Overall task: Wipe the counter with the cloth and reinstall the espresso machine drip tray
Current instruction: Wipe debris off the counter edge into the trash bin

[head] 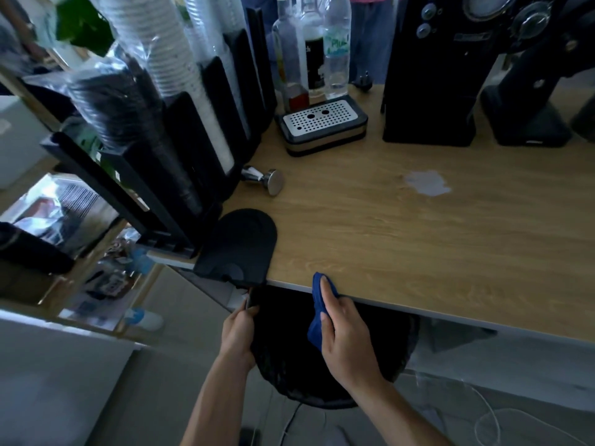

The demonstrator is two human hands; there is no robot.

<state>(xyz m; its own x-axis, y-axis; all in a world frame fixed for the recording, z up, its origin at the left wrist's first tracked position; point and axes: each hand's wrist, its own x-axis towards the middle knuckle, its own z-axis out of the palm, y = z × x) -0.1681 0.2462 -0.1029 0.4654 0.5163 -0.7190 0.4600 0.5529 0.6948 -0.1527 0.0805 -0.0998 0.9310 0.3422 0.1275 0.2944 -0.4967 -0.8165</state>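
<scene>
My right hand (346, 333) grips a blue cloth (317, 317) at the front edge of the wooden counter (418, 252), with the cloth's top corner resting on the edge. My left hand (240, 333) holds the rim of a black bin (289, 349) below the counter, by the tamping mat. The drip tray (323, 127), black with a perforated metal grate, stands on the counter at the back, left of the black espresso machine (431, 75) and apart from it. A pale wet patch (426, 182) lies on the counter to the right.
A black tamping mat (244, 243) overhangs the front edge. A steel tamper (269, 180) lies on its side. A black cup dispenser rack (154, 149) fills the left. Bottles (336, 46) stand behind the tray. A black grinder (528, 107) is at the far right.
</scene>
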